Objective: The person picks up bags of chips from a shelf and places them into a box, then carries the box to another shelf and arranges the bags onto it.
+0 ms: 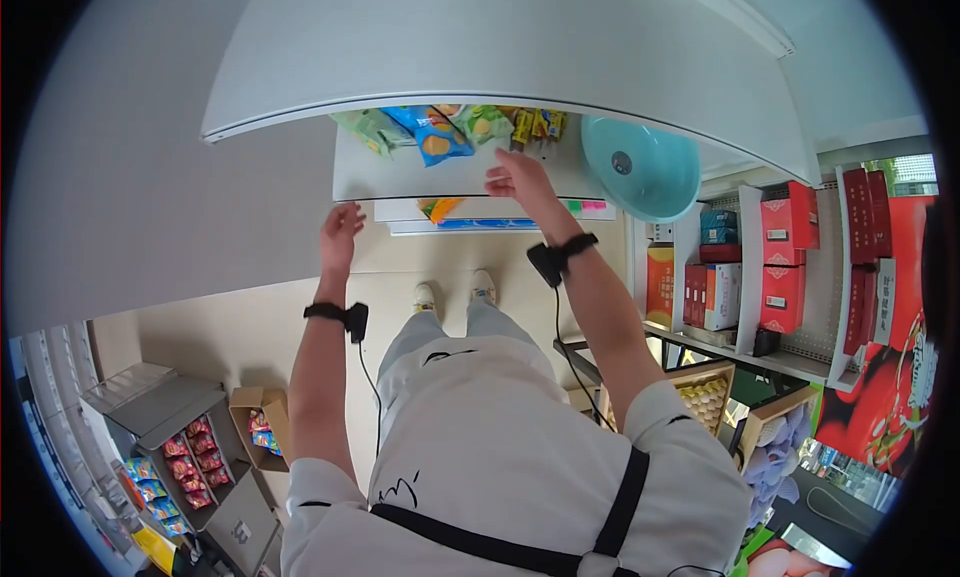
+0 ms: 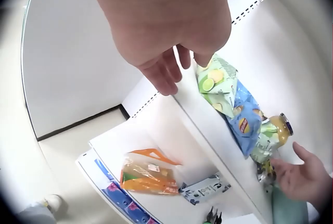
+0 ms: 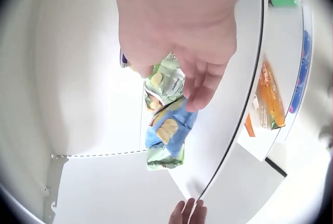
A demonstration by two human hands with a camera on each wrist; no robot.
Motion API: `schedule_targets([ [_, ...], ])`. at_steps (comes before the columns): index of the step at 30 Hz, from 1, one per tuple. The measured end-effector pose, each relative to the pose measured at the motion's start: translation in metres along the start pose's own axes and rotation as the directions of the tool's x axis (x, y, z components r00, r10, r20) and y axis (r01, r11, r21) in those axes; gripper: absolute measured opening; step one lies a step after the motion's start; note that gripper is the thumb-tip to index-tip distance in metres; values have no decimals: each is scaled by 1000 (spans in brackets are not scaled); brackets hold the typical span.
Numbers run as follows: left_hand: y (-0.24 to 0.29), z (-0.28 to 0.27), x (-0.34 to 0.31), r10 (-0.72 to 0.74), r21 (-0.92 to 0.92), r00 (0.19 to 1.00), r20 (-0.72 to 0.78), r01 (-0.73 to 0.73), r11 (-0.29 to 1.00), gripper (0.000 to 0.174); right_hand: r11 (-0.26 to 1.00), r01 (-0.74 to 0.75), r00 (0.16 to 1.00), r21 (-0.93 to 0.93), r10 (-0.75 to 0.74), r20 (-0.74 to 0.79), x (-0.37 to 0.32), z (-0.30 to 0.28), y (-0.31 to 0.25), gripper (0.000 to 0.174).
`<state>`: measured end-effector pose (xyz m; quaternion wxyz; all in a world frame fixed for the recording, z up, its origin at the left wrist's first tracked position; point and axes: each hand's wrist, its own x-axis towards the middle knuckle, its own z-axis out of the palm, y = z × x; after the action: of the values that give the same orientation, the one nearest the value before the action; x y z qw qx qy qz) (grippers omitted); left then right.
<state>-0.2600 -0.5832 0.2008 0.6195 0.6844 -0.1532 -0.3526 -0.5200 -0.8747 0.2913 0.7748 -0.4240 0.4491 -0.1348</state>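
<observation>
My right hand [image 1: 522,182] hovers over the shelf [image 1: 540,172], fingers loosely bent and nothing in them. Just beyond it are a green chip bag [image 1: 487,123] and a blue chip bag [image 1: 428,135]. Another green chip bag [image 2: 216,84] leans at the left end of the row. A jar with a dark lid [image 2: 283,125] stands by the bags in the left wrist view. Near the shelf's front left edge, my left hand [image 1: 342,239] hangs relaxed and holds nothing. Small yellow packets [image 1: 535,125] lie to the right of the bags.
A turquoise basin [image 1: 645,167] sits at the shelf's right end. Above, a wide white shelf [image 1: 500,47] juts out over the bags. An orange package [image 2: 148,176] lies on a lower shelf. Red boxes [image 1: 782,257] fill side shelving. Cartons of snack packs [image 1: 262,427] stand on the floor.
</observation>
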Motion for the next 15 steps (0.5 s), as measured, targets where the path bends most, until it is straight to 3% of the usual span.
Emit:
schedule_targets([
  [4, 13, 36, 53, -73, 73, 985, -156, 85, 994, 51, 981, -130, 991, 146, 129, 17, 42, 6, -21, 47],
  [6, 21, 52, 79, -143, -61, 974, -177, 134, 989, 54, 948, -168, 985, 270, 149, 92, 71, 6, -16, 45],
  [9, 51, 73, 104, -223, -42, 964, -142, 219, 975, 53, 926, -175, 982, 335, 141, 125, 77, 8, -6, 41],
  [12, 58, 85, 134, -336, -147, 926, -174, 313, 938, 48, 934, -119, 988, 336, 79, 131, 79, 15, -8, 35],
  [15, 59, 89, 152, -404, -224, 902, -154, 367, 903, 39, 923, -137, 991, 361, 123, 60, 80, 19, 3, 28],
])
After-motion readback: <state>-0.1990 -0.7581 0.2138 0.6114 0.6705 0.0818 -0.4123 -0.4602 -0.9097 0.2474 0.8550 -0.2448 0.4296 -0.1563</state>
